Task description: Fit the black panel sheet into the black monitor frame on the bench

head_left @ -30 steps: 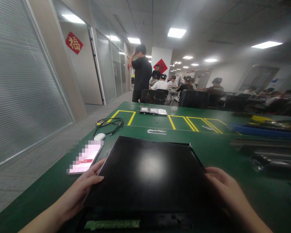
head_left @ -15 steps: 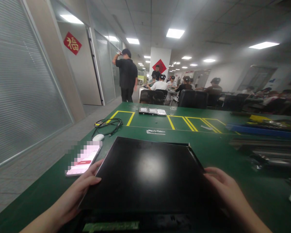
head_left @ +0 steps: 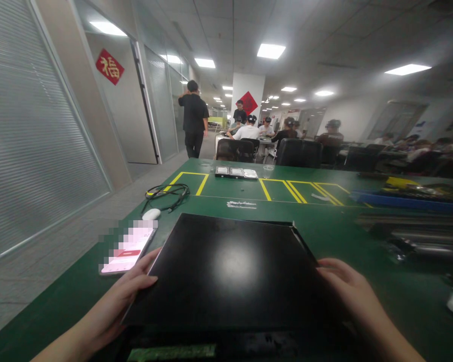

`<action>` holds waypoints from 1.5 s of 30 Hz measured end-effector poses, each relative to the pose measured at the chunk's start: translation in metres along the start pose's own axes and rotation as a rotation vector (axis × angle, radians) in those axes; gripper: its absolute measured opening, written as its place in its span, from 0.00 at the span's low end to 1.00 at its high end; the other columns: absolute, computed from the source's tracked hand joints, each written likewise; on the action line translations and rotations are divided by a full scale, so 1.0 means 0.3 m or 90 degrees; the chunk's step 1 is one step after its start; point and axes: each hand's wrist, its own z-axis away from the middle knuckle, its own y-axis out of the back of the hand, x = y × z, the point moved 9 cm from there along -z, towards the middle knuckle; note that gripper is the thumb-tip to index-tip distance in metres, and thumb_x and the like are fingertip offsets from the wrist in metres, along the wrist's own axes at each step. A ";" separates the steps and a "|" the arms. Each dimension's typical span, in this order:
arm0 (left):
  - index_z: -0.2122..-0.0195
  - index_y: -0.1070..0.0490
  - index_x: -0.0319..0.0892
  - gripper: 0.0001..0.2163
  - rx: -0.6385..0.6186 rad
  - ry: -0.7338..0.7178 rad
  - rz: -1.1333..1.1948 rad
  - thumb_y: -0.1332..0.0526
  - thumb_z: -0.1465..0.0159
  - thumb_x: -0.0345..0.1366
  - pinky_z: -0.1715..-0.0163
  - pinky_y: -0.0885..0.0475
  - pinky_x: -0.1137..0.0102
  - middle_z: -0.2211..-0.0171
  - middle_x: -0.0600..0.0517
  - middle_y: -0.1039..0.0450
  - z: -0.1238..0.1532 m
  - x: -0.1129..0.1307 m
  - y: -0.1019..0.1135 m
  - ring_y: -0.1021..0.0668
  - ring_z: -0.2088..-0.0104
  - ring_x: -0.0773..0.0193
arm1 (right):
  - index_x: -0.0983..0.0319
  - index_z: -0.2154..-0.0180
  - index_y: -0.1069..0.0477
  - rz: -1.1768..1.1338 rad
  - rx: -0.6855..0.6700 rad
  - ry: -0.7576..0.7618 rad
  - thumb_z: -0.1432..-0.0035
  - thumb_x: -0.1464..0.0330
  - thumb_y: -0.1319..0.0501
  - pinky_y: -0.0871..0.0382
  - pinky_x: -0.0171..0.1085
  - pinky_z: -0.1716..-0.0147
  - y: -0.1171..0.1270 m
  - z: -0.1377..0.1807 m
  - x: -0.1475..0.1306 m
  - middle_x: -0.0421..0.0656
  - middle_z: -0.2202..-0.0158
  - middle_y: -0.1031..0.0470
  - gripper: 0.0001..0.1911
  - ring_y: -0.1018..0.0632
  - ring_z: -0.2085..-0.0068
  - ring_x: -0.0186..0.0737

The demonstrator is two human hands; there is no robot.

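Both my hands hold a flat black panel (head_left: 226, 281) by its opposite sides, low in the middle of the view. My left hand (head_left: 130, 289) grips the left edge, thumb on the side and the other fingers partly hidden underneath. At the right edge, my right hand (head_left: 351, 286) has its fingers curled against the side, their tips partly out of sight. A bright ceiling reflection lies on the glossy top. Just below the panel's near edge shows a green strip like a circuit board (head_left: 173, 352), in a dark area that is hard to make out.
On the green table (head_left: 196, 236) are a lit phone (head_left: 130, 249), a white mouse (head_left: 151, 214), a coiled black cable (head_left: 169, 195) and several hard drives (head_left: 236, 172). A blue tray (head_left: 400, 199) and blurred metal parts (head_left: 419, 239) lie right. Beyond, a person in black (head_left: 195, 118) stands.
The person in black has walked a little farther off and lowered the raised arm slightly. My hands and the panel stay nearly still; the view shifts slightly.
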 end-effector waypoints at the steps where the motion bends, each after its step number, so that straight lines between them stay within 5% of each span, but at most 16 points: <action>1: 0.32 0.51 0.53 0.43 -0.011 0.001 0.013 0.33 0.46 0.30 0.55 0.24 0.59 0.50 0.50 0.19 -0.006 -0.003 0.000 0.17 0.56 0.47 | 0.57 0.59 0.28 0.000 0.002 0.000 0.52 0.54 0.38 0.27 0.39 0.66 0.000 0.001 -0.002 0.45 0.64 0.18 0.20 0.18 0.61 0.50; 10: 0.31 0.53 0.52 0.43 0.012 0.029 -0.015 0.33 0.45 0.31 0.56 0.23 0.56 0.54 0.49 0.17 -0.003 -0.013 0.010 0.17 0.57 0.45 | 0.58 0.57 0.28 -0.005 -0.010 0.003 0.51 0.56 0.38 0.27 0.40 0.65 -0.003 -0.016 0.026 0.46 0.63 0.18 0.20 0.18 0.60 0.50; 16: 0.30 0.59 0.51 0.45 -0.046 0.023 0.020 0.33 0.44 0.30 0.52 0.25 0.58 0.55 0.49 0.17 -0.022 -0.021 -0.002 0.18 0.55 0.47 | 0.58 0.56 0.27 0.011 -0.006 0.002 0.49 0.55 0.40 0.27 0.40 0.66 0.002 -0.015 0.027 0.46 0.64 0.18 0.20 0.18 0.61 0.49; 35: 0.35 0.45 0.50 0.41 0.010 -0.002 -0.059 0.29 0.49 0.30 0.64 0.20 0.59 0.58 0.48 0.17 -0.001 -0.005 -0.007 0.17 0.58 0.43 | 0.56 0.66 0.23 0.183 0.026 0.034 0.52 0.56 0.41 0.31 0.38 0.66 0.020 0.019 -0.051 0.42 0.67 0.18 0.15 0.20 0.64 0.46; 45: 0.32 0.50 0.48 0.44 0.020 0.004 -0.074 0.30 0.48 0.32 0.65 0.20 0.61 0.57 0.47 0.17 0.001 -0.003 -0.012 0.17 0.59 0.45 | 0.55 0.68 0.23 0.229 0.038 0.060 0.51 0.56 0.42 0.30 0.39 0.65 0.020 0.032 -0.078 0.40 0.66 0.18 0.14 0.20 0.63 0.46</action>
